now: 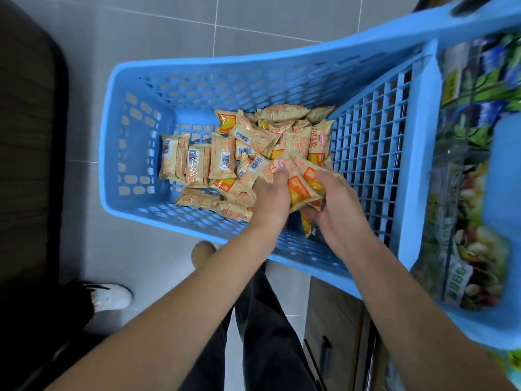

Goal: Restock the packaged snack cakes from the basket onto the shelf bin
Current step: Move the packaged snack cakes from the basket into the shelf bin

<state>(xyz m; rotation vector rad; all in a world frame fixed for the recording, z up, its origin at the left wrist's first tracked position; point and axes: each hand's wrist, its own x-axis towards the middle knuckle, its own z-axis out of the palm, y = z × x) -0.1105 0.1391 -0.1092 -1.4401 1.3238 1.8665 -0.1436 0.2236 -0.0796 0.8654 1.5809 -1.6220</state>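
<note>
Below, loose snack cakes [197, 162] lie across the floor of the blue basket [135, 80]. Left hand [270, 198] and right hand [335, 204] together clutch a bundle of packets [303, 187], each grip curled round it. Slippery wrappers could slide free if lifted carelessly toward the shelf bin [501, 176], just right.

My forearms [174, 314] are bare to the bottom edge of the frame, no sleeves, watch or rings showing on my left hand [270, 198] or right hand [335, 204]. I wear dark, loose trousers [267, 334] at lower centre, and a tan rounded shoe toe [201, 251] shows just above them.
</note>
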